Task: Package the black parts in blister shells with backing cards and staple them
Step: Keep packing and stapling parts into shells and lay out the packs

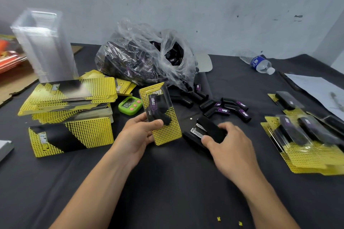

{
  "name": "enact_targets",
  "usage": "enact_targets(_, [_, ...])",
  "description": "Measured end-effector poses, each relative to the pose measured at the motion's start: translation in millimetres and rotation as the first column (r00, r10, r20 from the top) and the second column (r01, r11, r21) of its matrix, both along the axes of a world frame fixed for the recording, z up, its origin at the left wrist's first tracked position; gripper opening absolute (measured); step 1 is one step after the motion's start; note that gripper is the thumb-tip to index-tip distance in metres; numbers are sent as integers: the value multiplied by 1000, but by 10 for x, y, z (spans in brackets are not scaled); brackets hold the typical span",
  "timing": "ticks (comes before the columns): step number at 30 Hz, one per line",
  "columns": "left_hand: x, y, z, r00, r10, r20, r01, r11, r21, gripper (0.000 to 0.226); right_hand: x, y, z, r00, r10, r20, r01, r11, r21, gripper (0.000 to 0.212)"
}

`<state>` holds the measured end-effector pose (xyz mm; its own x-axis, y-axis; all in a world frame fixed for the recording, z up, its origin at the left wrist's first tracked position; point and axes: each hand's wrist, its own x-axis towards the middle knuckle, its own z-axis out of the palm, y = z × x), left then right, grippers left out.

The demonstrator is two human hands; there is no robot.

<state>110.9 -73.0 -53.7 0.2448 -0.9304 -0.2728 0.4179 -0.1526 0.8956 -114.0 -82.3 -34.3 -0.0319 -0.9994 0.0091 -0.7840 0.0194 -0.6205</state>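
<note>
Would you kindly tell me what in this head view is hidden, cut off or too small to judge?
All in the head view.
Stapler: the right hand covers its rear; staple load unseen.
Blister pack: the left hand hides its lower shell with the thumb; any staples too small to tell.
Plastic bag: crumpled film hides how many parts it holds.
Finished packs: cut off by the right edge.
Green timer: display too small to read.
</note>
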Motion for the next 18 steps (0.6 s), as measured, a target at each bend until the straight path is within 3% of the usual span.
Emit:
enact_targets(2, [10,-3,3,1000,30,-3,-30,1000,2,32,8,31,21,996,35,83,-33,999,-22,41])
enact_targets(5, [22,-11,6,997,73,-7,-73,997,2,31,44,117,24,986,155,60,-154,988,-29,55])
enact_targets(8, [26,-30,6,994,105,-25,-105,994,1,29,53,139,37,970,211,118,-213,977,2,42])
enact_targets(18, [7,-27,40,984,127,-127,-128,992,-4,26,41,160,137,912,333,239,-383,900,208,62])
